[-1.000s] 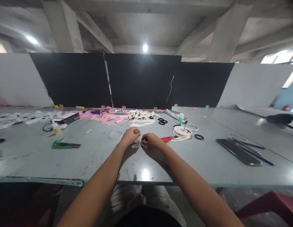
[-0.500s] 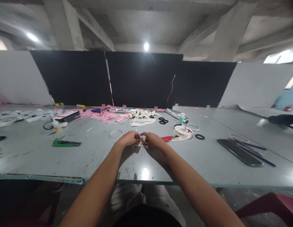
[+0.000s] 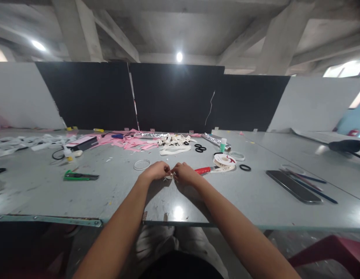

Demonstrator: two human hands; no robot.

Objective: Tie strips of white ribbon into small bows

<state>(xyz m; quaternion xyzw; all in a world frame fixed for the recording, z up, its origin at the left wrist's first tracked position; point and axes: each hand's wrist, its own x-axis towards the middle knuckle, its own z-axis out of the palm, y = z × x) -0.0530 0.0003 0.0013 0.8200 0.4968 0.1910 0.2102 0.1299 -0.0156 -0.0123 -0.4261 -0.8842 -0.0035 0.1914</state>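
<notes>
Left hand [image 3: 156,171]: I see it pinching a small cream ribbon piece [image 3: 169,176].
Right hand [image 3: 184,173]: pinching the same piece.
Tabletop [image 3: 52,190]: smooth grey, glossy near its front edge.

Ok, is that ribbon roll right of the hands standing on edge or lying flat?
Lying flat. The ribbon roll shows its round face and centre hole upward on the table, with loose ribbon trailing toward the red-handled tool.

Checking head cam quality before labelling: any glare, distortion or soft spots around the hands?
Head view: the ceiling lamp blows out and mirrors as a glare spot on the grey table just in front of the hands; wide-angle bending curves the table edge and walls; left hand and right hand are small and soft, so the pale ribbon piece pinched between them is barely resolvable; forearm shadows are faint.
</notes>
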